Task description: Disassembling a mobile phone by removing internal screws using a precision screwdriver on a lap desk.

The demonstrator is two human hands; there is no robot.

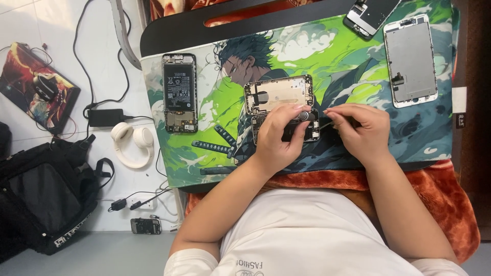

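Hands meet over an opened phone on the mat — left hand pinching its lower edge, right hand closed on what looks like a thin tool — mid-disassembly, needing a steady tip; another phone lies left, a screen beyond the right.

green illustrated mat (swirling clouds), white headphones, black backpack
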